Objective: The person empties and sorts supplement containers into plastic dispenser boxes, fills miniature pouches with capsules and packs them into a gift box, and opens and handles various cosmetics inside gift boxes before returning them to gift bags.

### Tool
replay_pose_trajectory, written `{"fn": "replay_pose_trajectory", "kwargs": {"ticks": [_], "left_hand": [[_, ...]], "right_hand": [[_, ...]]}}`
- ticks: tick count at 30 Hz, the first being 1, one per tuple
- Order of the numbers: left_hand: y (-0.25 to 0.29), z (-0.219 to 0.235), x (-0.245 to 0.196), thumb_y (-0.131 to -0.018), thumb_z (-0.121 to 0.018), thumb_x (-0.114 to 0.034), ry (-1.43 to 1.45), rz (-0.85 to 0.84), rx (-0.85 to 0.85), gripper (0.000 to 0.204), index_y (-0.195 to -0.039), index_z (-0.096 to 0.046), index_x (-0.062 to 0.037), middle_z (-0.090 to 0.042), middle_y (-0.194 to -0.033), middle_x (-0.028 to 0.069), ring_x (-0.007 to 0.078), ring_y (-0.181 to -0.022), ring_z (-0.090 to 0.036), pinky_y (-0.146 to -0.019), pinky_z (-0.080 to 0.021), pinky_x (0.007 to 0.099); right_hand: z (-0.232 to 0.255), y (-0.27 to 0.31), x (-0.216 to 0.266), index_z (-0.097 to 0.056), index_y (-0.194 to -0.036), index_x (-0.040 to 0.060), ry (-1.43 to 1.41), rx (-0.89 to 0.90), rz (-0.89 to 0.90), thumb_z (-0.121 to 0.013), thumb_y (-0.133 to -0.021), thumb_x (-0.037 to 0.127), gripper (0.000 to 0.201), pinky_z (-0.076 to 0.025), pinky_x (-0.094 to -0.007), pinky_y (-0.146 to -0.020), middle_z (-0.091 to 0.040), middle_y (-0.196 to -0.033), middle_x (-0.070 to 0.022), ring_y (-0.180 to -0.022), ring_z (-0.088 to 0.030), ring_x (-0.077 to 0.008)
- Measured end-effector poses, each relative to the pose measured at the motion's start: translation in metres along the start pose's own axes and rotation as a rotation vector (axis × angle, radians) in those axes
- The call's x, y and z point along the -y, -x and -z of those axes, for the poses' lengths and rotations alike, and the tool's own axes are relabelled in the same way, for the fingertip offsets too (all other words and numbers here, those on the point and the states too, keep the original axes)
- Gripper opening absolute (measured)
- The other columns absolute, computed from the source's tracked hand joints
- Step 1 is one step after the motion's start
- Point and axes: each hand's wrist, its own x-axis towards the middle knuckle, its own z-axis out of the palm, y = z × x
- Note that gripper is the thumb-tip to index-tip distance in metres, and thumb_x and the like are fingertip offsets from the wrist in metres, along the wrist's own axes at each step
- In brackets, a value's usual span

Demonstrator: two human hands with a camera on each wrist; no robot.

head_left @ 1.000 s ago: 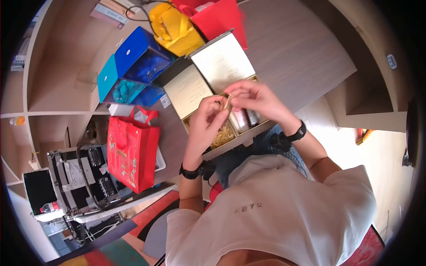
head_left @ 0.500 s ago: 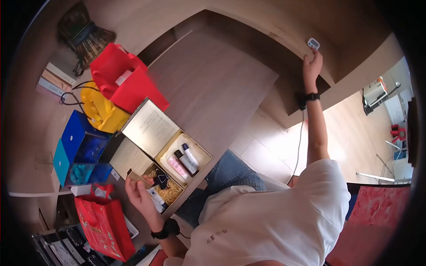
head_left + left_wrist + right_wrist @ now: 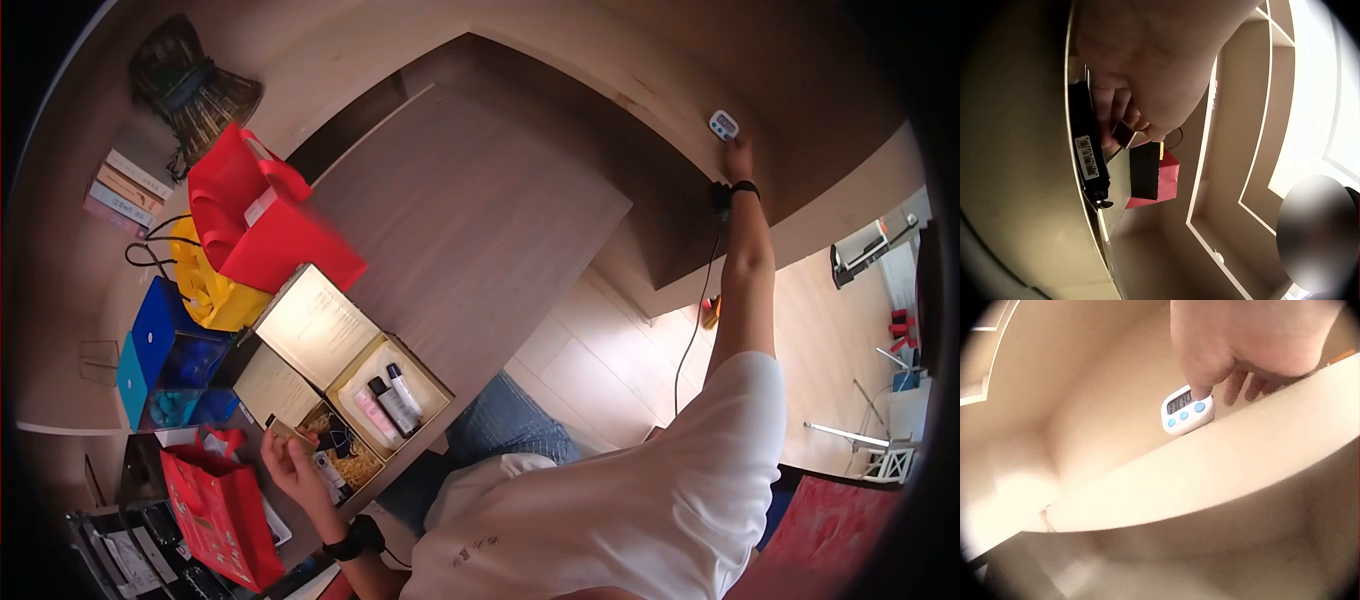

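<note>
In my left hand (image 3: 290, 468) I hold a small brown box (image 3: 1125, 135) between thumb and fingers, above the near-left side of an open gift box (image 3: 412, 448). One compartment of it has gold shredded paper (image 3: 355, 466), a black item and a white tube; the other has a pink tube (image 3: 375, 412), a black bottle (image 3: 393, 404) and a white tube with a blue cap (image 3: 404, 388). Far to the right, my right hand (image 3: 1247, 337) reaches to a white digital timer (image 3: 1186, 411) on a shelf, one digit over its right blue button, the other fingers loosely extended.
A large red bag (image 3: 290, 245), a yellow bag (image 3: 215, 290) and a blue box (image 3: 165, 325) stand behind the gift box. Nearer left is a red patterned bag (image 3: 222, 520). A cable (image 3: 697, 330) hangs from my right wrist beside the table (image 3: 480, 200).
My right hand has left the small box and swung far right to the timer, now touching it. The head view has turned right. My left hand still holds the small box.
</note>
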Motion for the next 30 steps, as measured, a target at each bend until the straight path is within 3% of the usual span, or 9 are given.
{"fn": "replay_pose_trajectory", "kwargs": {"ticks": [5,12,19,21,24,26,27,28,30], "left_hand": [[-0.002,0.000,0.003,-0.106,-0.058,-0.012,-0.052,-0.009,0.017,0.039,-0.141,-0.048,0.0016,-0.068,-0.107,0.0146,0.0193,-0.089,-0.068,-0.079,-0.056,0.0319],[-0.003,0.002,0.006,-0.105,-0.060,-0.011,-0.084,-0.019,-0.001,0.039,-0.140,-0.049,0.0010,-0.068,-0.111,0.0136,0.0196,-0.090,-0.068,-0.079,-0.057,0.0312],[0.002,0.005,0.014,-0.103,-0.058,-0.001,0.017,-0.017,-0.047,0.042,-0.144,-0.047,0.0001,-0.066,-0.122,0.0139,0.0193,-0.102,-0.068,-0.087,-0.060,0.0350],[0.006,0.009,0.011,-0.103,-0.058,-0.001,-0.007,0.016,-0.021,0.044,-0.145,-0.045,0.0004,-0.066,-0.127,0.0154,0.0212,-0.113,-0.066,-0.093,-0.058,0.0375],[0.009,0.000,-0.001,-0.101,-0.062,0.001,0.051,0.026,-0.050,0.048,-0.145,-0.045,0.0009,-0.065,-0.129,0.0169,0.0233,-0.115,-0.066,-0.097,-0.056,0.0360],[0.011,-0.002,0.005,-0.096,-0.068,0.006,0.164,0.017,-0.016,0.052,-0.142,-0.045,0.0015,-0.065,-0.126,0.0167,0.0235,-0.113,-0.068,-0.095,-0.057,0.0347],[0.011,-0.006,0.002,-0.094,-0.069,0.007,0.230,0.019,-0.017,0.052,-0.141,-0.046,0.0017,-0.066,-0.121,0.0153,0.0208,-0.109,-0.068,-0.091,-0.057,0.0314],[0.007,-0.008,-0.001,-0.093,-0.071,0.007,0.196,-0.003,0.015,0.051,-0.138,-0.048,0.0020,-0.065,-0.111,0.0099,0.0172,-0.099,-0.068,-0.086,-0.058,0.0285],[0.008,-0.014,-0.012,-0.091,-0.075,0.004,0.204,0.108,-0.009,0.050,-0.135,-0.052,0.0020,-0.062,-0.101,0.0047,0.0126,-0.086,-0.067,-0.077,-0.057,0.0246]], "right_hand": [[-0.006,-0.010,-0.001,-0.045,-0.151,0.0077,-0.121,0.019,0.173,-0.068,-0.098,0.022,0.060,-0.048,-0.0420,-0.104,-0.066,-0.132,-0.0239,-0.126,-0.062,-0.0363],[0.007,0.009,0.021,-0.049,-0.150,0.0109,-0.081,0.042,0.159,-0.068,-0.098,0.024,0.057,-0.049,-0.0420,-0.101,-0.069,-0.127,-0.0211,-0.118,-0.065,-0.0339],[-0.001,-0.006,-0.006,-0.052,-0.145,0.0019,-0.019,0.105,0.266,-0.062,-0.100,0.036,0.057,-0.045,-0.0418,-0.107,-0.062,-0.140,-0.0209,-0.131,-0.059,-0.0328],[0.002,-0.005,0.000,-0.056,-0.139,0.0019,0.098,0.139,0.302,-0.060,-0.098,0.048,0.062,-0.051,-0.0504,-0.098,-0.066,-0.131,-0.0257,-0.124,-0.063,-0.0421],[-0.005,-0.030,-0.032,-0.067,-0.124,-0.0046,-0.107,0.135,0.394,-0.063,-0.098,0.029,0.042,-0.055,-0.0425,-0.084,-0.074,-0.104,-0.0168,-0.095,-0.068,-0.0236],[0.021,0.027,0.020,-0.069,-0.116,-0.0086,-0.023,0.208,0.217,-0.073,-0.093,0.021,0.038,-0.056,-0.0350,-0.078,-0.071,-0.101,-0.0105,-0.089,-0.063,-0.0143],[0.000,0.005,-0.021,-0.070,-0.112,-0.0103,-0.307,0.280,0.258,-0.074,-0.093,0.018,0.035,-0.056,-0.0328,-0.074,-0.072,-0.104,-0.0137,-0.088,-0.063,-0.0123],[0.012,0.053,0.017,-0.067,-0.115,-0.0122,-0.559,0.220,0.307,-0.072,-0.094,0.015,0.034,-0.057,-0.0335,-0.082,-0.072,-0.107,-0.0176,-0.091,-0.065,-0.0157],[0.023,0.089,0.027,-0.055,-0.134,-0.0119,-0.122,0.220,0.321,-0.070,-0.097,0.015,0.048,-0.056,-0.0404,-0.098,-0.063,-0.130,-0.0252,-0.114,-0.065,-0.0254]]}}
